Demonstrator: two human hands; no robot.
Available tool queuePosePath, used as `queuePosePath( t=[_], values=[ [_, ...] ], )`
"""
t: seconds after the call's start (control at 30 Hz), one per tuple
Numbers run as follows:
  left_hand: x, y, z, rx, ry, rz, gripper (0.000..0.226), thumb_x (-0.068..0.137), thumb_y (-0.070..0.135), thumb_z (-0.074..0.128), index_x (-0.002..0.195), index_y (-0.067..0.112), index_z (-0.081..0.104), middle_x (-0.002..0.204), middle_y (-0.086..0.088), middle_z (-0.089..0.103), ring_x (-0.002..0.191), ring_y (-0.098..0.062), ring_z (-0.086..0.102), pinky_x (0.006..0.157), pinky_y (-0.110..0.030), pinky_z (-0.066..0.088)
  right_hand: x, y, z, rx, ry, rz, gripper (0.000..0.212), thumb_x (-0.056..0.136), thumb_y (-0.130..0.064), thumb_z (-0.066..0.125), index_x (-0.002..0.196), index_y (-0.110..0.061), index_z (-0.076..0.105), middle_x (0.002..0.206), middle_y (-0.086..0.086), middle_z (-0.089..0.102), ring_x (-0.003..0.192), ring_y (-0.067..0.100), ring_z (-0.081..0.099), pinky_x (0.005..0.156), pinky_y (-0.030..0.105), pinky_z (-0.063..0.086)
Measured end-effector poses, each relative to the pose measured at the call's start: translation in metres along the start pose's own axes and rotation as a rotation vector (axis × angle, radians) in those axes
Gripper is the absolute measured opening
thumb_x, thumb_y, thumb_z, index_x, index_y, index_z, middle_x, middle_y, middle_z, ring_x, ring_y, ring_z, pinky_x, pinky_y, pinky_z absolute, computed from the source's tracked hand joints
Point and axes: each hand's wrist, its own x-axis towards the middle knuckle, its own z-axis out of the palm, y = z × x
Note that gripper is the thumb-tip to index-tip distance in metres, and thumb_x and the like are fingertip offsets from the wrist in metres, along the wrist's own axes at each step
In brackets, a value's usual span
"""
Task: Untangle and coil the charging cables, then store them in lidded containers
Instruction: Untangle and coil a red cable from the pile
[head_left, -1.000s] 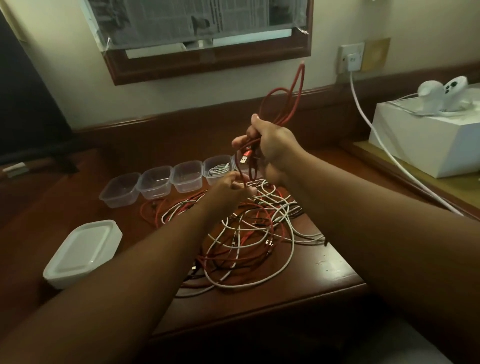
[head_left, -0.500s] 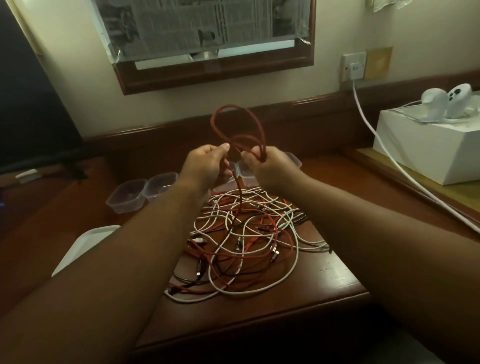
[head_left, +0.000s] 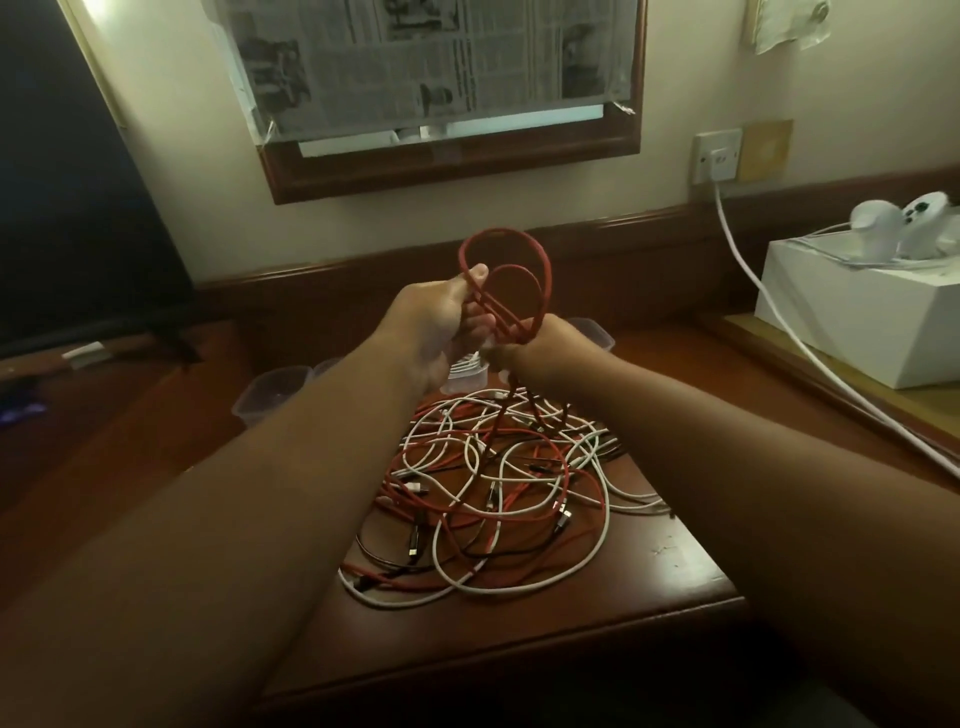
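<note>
Red cable: red braided charging cable, looped in two or three rings that stand up above both hands, over the far edge of the cable heap; one strand hangs from the hands down into the heap.
Left grip: left hand, fingers curled around the gathered strands at the base of the loops, thumb up against the left side of the outer ring.
Right grip: right hand, closed on the same bundle just beside the left hand, the two hands touching or nearly so.
Cable heap: tangle of white, red and black charging cables lying on the counter directly below the hands, several metal plug ends showing among the strands.
Counter: dark reddish-brown polished wooden counter, its near edge running below the heap.
Containers: clear plastic tubs in a row behind the heap, mostly hidden by the arms; one shows left of the heap, one under the hands has a coiled white cable inside, a corner of another shows right of the hands.
Wall socket: white socket plate on the wall far right of the heap, with a thick white cord running down from it.
White box: white rectangular box right of the heap, white rounded devices resting on top.
Screen: dark flat screen far left of the heap.
</note>
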Motion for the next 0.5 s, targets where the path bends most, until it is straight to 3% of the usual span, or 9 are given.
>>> queuePosePath(
  t=[0.1, 0.2, 0.27, 0.33, 0.43, 0.5],
  values=[
    [-0.007, -0.014, -0.006, -0.023, 0.004, 0.077, 0.035, 0.100, 0.041, 0.054, 0.095, 0.009, 0.066, 0.082, -0.005, 0.064, 0.079, -0.018, 0.063, 0.076, -0.032, 0.054, 0.005, -0.008, -0.003, 0.112, 0.139, 0.039, 0.024, 0.100, -0.029, 0.053, 0.084, -0.015, 0.065, 0.073, 0.001, 0.060, 0.061, 0.010, 0.053, 0.054, 0.023, 0.041],
    [-0.014, -0.039, -0.018, 0.152, -0.131, 0.018, 0.038, 0.100, 0.047, 0.048, 0.105, 0.013, 0.066, 0.102, -0.009, 0.068, 0.099, -0.024, 0.063, 0.091, -0.043, 0.049, 0.010, -0.017, -0.005, 0.334, 0.256, 0.046, 0.033, 0.100, -0.032, 0.052, 0.073, -0.015, 0.063, 0.067, 0.004, 0.057, 0.057, 0.015, 0.051, 0.051, 0.027, 0.040],
    [-0.019, -0.056, -0.029, 0.421, -0.311, -0.019, 0.030, 0.100, 0.041, 0.050, 0.107, 0.016, 0.065, 0.100, -0.008, 0.072, 0.095, -0.021, 0.067, 0.089, -0.041, 0.051, 0.008, -0.023, -0.011, 0.398, 0.318, 0.041, 0.035, 0.100, -0.034, 0.051, 0.072, -0.016, 0.061, 0.064, 0.001, 0.053, 0.056, 0.013, 0.050, 0.050, 0.025, 0.043],
    [-0.023, -0.067, -0.042, 0.626, -0.434, -0.016, 0.020, 0.101, 0.031, 0.054, 0.101, 0.015, 0.067, 0.090, -0.003, 0.074, 0.083, -0.012, 0.070, 0.075, -0.027, 0.055, 0.006, -0.028, -0.015, 0.472, 0.339, 0.039, 0.033, 0.102, -0.035, 0.048, 0.078, -0.015, 0.061, 0.070, 0.000, 0.057, 0.063, 0.012, 0.053, 0.054, 0.024, 0.044],
    [-0.022, -0.076, -0.063, 0.729, -0.376, 0.001, 0.025, 0.100, 0.030, 0.054, 0.092, 0.013, 0.070, 0.093, -0.007, 0.073, 0.086, -0.017, 0.069, 0.078, -0.028, 0.054, 0.007, -0.028, -0.019, 0.769, 0.247, 0.060, 0.029, 0.105, -0.038, 0.041, 0.091, -0.017, 0.056, 0.081, 0.002, 0.073, 0.080, 0.019, 0.069, 0.070, 0.033, 0.045],
    [-0.015, -0.078, -0.077, 0.825, -0.256, 0.075, 0.029, 0.099, 0.037, 0.055, 0.088, 0.016, 0.071, 0.093, -0.004, 0.071, 0.088, -0.016, 0.065, 0.076, -0.030, 0.049, 0.008, -0.025, -0.021, 0.963, 0.174, 0.083, 0.029, 0.105, -0.039, 0.039, 0.092, -0.017, 0.053, 0.067, 0.001, 0.067, 0.067, 0.020, 0.069, 0.073, 0.036, 0.049]
  ],
)
